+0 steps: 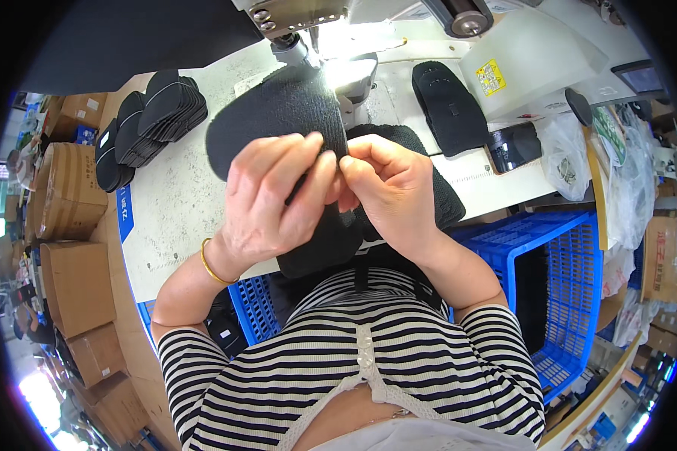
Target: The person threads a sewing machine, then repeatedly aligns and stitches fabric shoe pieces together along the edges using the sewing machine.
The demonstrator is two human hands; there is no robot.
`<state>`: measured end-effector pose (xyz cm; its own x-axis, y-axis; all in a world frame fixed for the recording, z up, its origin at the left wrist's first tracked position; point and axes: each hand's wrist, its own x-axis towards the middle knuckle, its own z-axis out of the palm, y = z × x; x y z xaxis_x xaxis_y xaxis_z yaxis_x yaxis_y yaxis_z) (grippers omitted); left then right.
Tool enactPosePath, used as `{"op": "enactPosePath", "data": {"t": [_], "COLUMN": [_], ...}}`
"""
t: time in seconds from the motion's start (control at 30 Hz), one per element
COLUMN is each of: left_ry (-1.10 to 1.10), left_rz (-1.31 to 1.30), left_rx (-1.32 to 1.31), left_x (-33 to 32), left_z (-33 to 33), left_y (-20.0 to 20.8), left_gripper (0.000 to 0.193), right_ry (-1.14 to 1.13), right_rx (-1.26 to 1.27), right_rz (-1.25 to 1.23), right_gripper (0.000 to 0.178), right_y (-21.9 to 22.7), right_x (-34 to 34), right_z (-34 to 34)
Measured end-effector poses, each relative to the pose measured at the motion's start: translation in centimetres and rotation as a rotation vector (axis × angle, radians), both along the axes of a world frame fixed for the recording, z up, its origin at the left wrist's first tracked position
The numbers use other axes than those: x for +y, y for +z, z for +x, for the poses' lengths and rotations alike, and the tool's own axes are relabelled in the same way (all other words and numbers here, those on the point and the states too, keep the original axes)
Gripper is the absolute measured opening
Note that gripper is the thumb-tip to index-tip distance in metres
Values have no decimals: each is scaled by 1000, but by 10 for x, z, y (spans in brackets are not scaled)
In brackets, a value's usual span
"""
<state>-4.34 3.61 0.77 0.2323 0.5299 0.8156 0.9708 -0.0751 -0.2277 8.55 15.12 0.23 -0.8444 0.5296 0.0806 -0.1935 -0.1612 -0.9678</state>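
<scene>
A black ribbed knit fabric piece with a rounded end lies under the sewing machine head, next to the lit needle area. My left hand is closed on its near edge, fingers bent and a gold bangle at the wrist. Close beside it, my right hand pinches the same edge between thumb and forefinger. The fingertips of both hands nearly meet, and exactly what lies between them is hidden. More black knit fabric spreads beneath my right hand and hangs over the table's near edge.
Stacked black rounded pieces sit at the white table's left side. Other black pieces lie right of the needle, near a dark glossy object and a clear plastic bag. A blue crate stands at lower right; cardboard boxes line the left.
</scene>
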Motion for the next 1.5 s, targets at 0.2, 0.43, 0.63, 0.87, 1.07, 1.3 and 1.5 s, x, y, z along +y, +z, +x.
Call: {"op": "enactPosePath", "data": {"t": [0.2, 0.43, 0.63, 0.87, 1.07, 1.3, 1.5], "left_ry": [47, 15, 16, 31, 74, 138, 94], "left_rz": [23, 84, 76, 84, 100, -27, -203], "left_rx": [-31, -20, 33, 69, 72, -42, -22], "left_x": [9, 21, 28, 38, 43, 28, 9], "left_z": [-10, -26, -44, -56, -57, -78, -110], "left_y": [-3, 0, 4, 6, 4, 2, 5], "left_gripper": [40, 33, 34, 35, 32, 39, 44], "right_ry": [11, 9, 6, 2, 42, 65, 141], "right_rx": [69, 151, 152, 122, 85, 33, 44], "right_rz": [-27, -43, -17, -61, -39, -42, -50], "right_gripper": [16, 18, 19, 16, 17, 16, 17], "right_y": [0, -3, 0, -7, -10, -15, -14], "right_x": [11, 19, 23, 20, 21, 22, 10], "right_z": [-12, -33, -43, -35, -30, -25, -28]}}
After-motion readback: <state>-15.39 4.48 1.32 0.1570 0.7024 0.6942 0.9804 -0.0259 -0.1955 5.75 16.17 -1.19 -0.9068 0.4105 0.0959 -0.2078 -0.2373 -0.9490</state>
